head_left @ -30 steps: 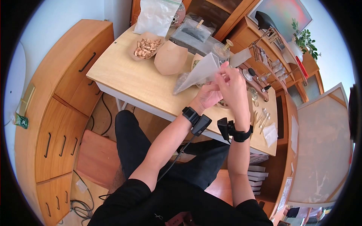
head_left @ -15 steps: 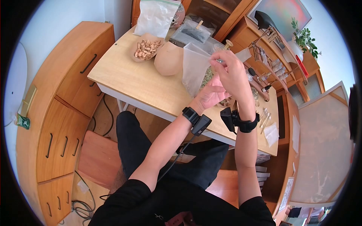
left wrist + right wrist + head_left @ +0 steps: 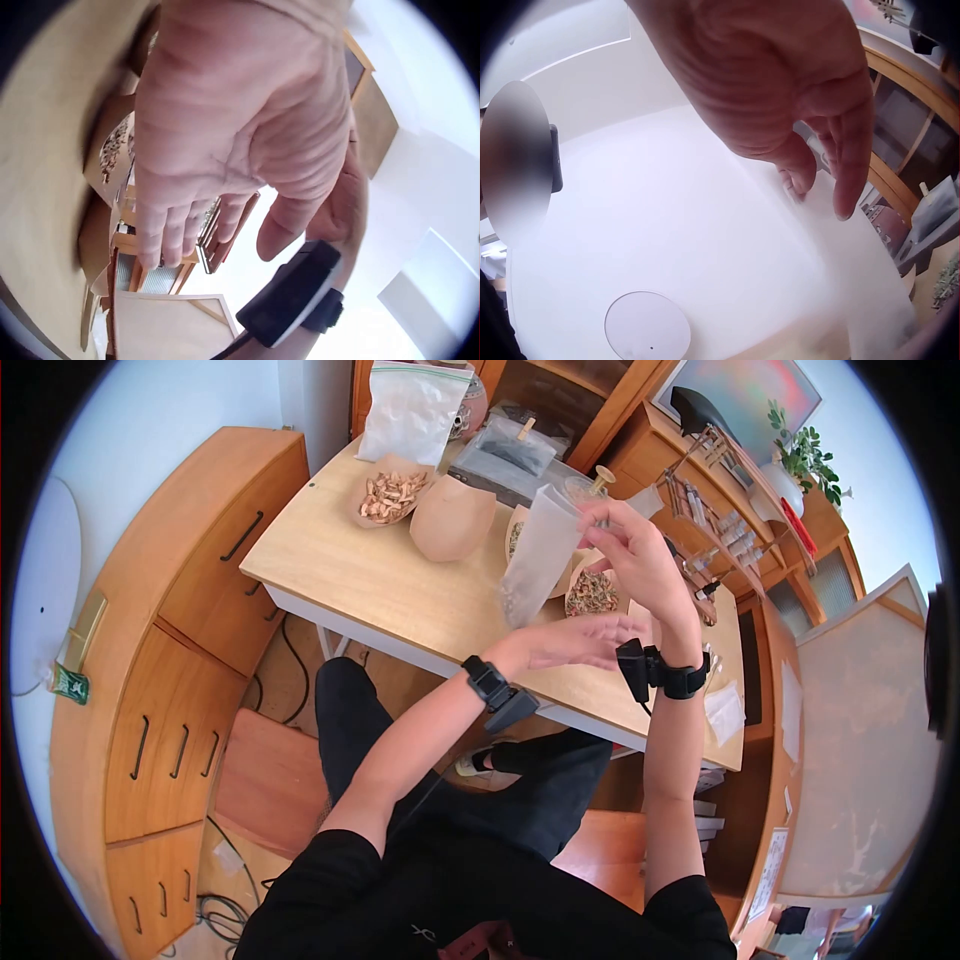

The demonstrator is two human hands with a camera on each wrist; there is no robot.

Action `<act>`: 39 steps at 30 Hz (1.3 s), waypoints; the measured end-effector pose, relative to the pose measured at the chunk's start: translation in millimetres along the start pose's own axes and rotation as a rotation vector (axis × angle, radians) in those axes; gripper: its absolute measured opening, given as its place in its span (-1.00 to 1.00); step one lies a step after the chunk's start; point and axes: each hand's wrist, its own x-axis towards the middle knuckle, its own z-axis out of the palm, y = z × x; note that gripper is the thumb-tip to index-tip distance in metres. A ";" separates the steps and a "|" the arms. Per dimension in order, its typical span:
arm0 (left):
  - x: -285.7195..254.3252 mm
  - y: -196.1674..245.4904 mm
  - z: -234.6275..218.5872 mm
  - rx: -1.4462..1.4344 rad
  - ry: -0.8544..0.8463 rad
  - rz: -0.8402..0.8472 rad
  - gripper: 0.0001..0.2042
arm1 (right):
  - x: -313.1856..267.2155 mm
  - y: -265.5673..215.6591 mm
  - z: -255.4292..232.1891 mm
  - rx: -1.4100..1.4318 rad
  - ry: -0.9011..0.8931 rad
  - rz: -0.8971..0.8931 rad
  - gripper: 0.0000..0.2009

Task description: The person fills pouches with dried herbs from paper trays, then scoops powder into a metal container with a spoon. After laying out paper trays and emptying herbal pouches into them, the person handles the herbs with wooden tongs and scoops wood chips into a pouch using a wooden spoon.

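A translucent pouch [image 3: 540, 550] hangs over the table with small dark bits near its lower end. My right hand [image 3: 637, 560] pinches its upper edge between thumb and fingers; in the right wrist view the pouch [image 3: 855, 277] drops below the hand [image 3: 780, 82]. Lower down, my left hand [image 3: 578, 642] reaches across with fingers extended, holding nothing. Its bare palm [image 3: 232, 112] fills the left wrist view. Just beyond the left hand lies a brown paper bowl of mixed dried bits [image 3: 592, 594]. Another bowl with greenish pieces [image 3: 516, 538] is partly hidden by the pouch.
At the back left are a paper bowl of dried slices [image 3: 392, 497], a bare paper bowl [image 3: 453, 522] and a zip bag [image 3: 415, 410]. A grey box [image 3: 510, 455] stands behind them. To the right are a wooden rack of bottles [image 3: 730, 525] and a white tissue [image 3: 725, 712].
My left hand has come away from near the right hand, lower down, and its fingers have straightened. The right hand has shifted right, and the pouch has swung and turned.
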 end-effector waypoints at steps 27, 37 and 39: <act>-28.0 95.6 -40.3 0.688 0.488 0.094 -0.49 | -67.9 51.9 -40.4 0.283 0.058 0.026 -0.91; -19.4 78.3 -59.1 0.659 0.419 0.026 -0.84 | -82.6 81.0 -38.5 0.410 0.154 0.010 -0.88; -20.8 77.2 -61.7 0.653 0.423 0.020 -0.85 | -87.3 84.2 -35.4 0.431 0.205 0.018 -0.85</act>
